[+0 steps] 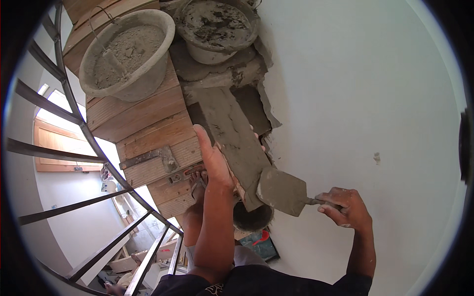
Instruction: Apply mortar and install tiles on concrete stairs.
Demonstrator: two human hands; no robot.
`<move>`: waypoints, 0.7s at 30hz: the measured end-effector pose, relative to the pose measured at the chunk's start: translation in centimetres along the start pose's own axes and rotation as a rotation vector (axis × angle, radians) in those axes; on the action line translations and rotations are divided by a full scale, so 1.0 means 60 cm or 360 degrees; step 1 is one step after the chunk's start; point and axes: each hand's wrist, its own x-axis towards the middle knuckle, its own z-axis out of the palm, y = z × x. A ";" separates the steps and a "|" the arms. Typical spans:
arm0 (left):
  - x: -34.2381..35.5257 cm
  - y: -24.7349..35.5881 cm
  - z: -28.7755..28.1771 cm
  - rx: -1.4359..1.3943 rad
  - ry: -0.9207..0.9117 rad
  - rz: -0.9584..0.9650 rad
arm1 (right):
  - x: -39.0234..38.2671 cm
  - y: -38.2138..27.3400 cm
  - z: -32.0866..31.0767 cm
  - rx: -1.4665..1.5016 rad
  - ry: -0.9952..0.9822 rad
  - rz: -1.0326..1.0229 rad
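My left hand (216, 160) grips a long slab coated with grey mortar (242, 148). The thumb lies along its left side, and fingertips show past its right edge. A reddish, tile-like side shows under the coat near my palm. Closed round the handle, my right hand (346, 207) holds a trowel (284, 191) whose broad grey blade meets the slab's near right corner. Wet mortar smears the blade. Below the slab's near end, a dark round bucket (253, 217) is partly hidden.
A tub of dry grey mix (89, 74) stands on wooden boards (148, 133) at the far left. Another bucket (212, 56) beside it holds wet mortar. A level (185, 173) lies near my foot. Metal railing (94, 143) runs along the left, a white wall (355, 98) along the right.
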 end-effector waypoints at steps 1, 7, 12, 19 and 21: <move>-0.003 0.004 -0.009 0.0007 -0.0007 0.0019 | 0.012 -0.007 -0.005 -0.0001 0.0006 -0.0020; -0.009 0.012 -0.032 -0.0181 -0.0302 -0.0247 | 0.082 -0.030 -0.001 -0.0562 0.0231 -0.0335; -0.030 0.011 -0.007 0.0069 -0.0047 -0.0402 | 0.182 0.006 -0.003 -0.0724 0.0511 -0.0378; -0.014 -0.001 -0.039 -0.0091 -0.0624 -0.0486 | 0.318 0.022 -0.064 -0.0548 0.0663 -0.0285; -0.007 -0.005 -0.044 -0.0033 -0.0511 -0.0391 | 0.326 0.020 -0.067 -0.0329 0.0448 -0.0177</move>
